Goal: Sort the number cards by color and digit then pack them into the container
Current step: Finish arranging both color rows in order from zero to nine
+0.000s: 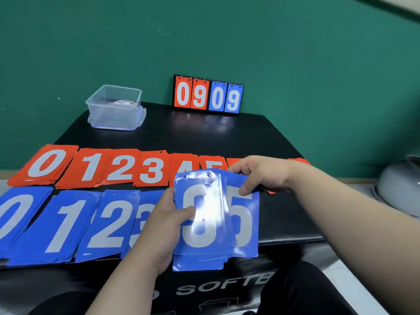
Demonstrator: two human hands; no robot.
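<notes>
Red card piles [95, 167] numbered 0 to 5 lie in a row on the black table [204, 133]. Blue piles [68, 223] with 0, 1, 2 and 3 lie in a nearer row. My left hand [163, 226] grips a stack of blue cards [200, 223] from its left side, thumb on the glossy top card. My right hand [256, 176] pinches the top of a blue 5 card [245, 219] fanned out to the right of that stack. The clear plastic container [114, 106] stands at the table's far left.
A small flip scoreboard [208, 95] reading 09 09 stands at the table's far edge against the green wall. A grey rounded object [402, 185] sits off the table to the right. More red cards are partly hidden behind my right hand.
</notes>
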